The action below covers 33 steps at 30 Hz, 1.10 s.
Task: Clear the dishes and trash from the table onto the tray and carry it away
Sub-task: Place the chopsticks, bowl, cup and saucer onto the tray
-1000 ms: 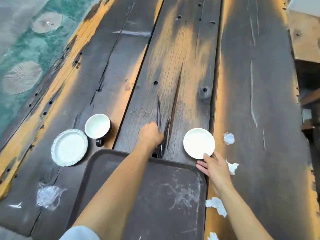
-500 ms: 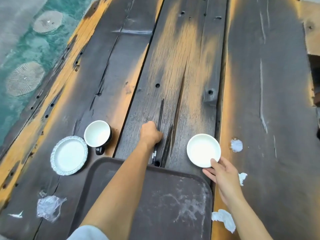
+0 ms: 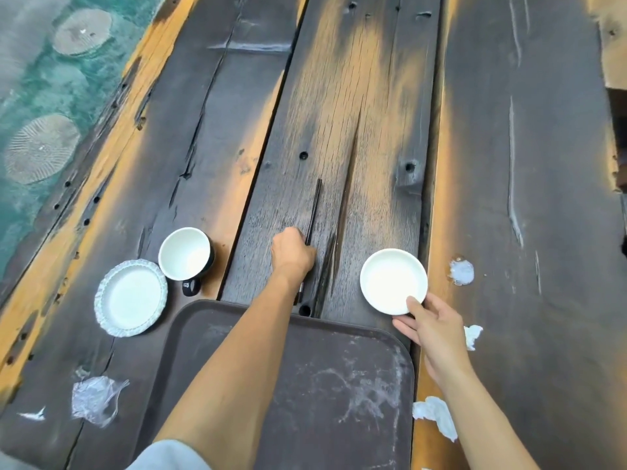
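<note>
A dark brown tray (image 3: 325, 385) lies at the table's near edge with nothing on it. Beyond its far rim my left hand (image 3: 292, 254) is closed around dark chopsticks (image 3: 314, 212), whose tips point away from me. To the right, my right hand (image 3: 431, 329) grips the near rim of a small white dish (image 3: 390, 279), thumb on top. Left of the tray stand a black mug with a white inside (image 3: 185, 254) and a white scalloped plate (image 3: 130, 298). Crumpled tissues (image 3: 436, 417) (image 3: 473, 335) (image 3: 461, 272) lie right of the tray; clear plastic wrap (image 3: 93, 400) lies left.
The table is dark weathered planks (image 3: 526, 198) with cracks and bolt holes. Its left edge drops to a teal patterned floor (image 3: 40, 106). A small white scrap (image 3: 34, 415) lies at the near left. A wooden piece (image 3: 614, 39) shows at the far right.
My left hand has closed on the chopsticks and drawn them together. My right hand stays at the white dish's rim. The view has shifted slightly.
</note>
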Tool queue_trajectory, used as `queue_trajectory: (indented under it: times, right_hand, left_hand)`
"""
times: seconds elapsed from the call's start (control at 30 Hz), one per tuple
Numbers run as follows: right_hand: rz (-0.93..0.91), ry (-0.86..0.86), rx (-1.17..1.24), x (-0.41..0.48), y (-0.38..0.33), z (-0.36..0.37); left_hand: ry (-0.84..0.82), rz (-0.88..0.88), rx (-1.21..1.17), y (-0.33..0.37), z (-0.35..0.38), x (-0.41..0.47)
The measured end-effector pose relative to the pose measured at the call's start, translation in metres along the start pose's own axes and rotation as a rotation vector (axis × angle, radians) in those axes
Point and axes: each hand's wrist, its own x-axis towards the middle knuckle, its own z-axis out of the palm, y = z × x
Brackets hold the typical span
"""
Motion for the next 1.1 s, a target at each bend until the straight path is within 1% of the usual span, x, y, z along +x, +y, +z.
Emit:
queue_trajectory:
  times: [0.17, 0.33, 0.5, 0.8, 0.9, 1.1]
  right_hand:
    - [-0.001, 0.02, -0.036, 0.007, -0.002, -0.001]
    - [-0.034, 0.037, -0.071, 0.007, -0.007, -0.001]
    - [-0.033, 0.079, -0.03, -0.011, -0.011, 0.0]
    - [-0.103, 0.155, 0.057, -0.087, -0.017, -0.002]
    - [-0.097, 0.19, 0.094, -0.11, -0.007, -0.001]
    - [-0.038, 0.214, 0.094, -0.137, 0.022, 0.003]
  left_hand:
    - [-0.012, 0.089, 0.024, 0.005, -0.005, -0.002]
    - [-0.002, 0.23, -0.061, 0.007, -0.028, -0.009]
    - [-0.101, 0.372, -0.06, -0.008, -0.057, -0.037]
    - [-0.237, 0.541, 0.213, -0.068, -0.089, -0.086]
    - [-0.261, 0.615, 0.342, -0.086, -0.085, -0.096]
    - [-0.31, 0.703, 0.557, -0.126, -0.062, -0.112]
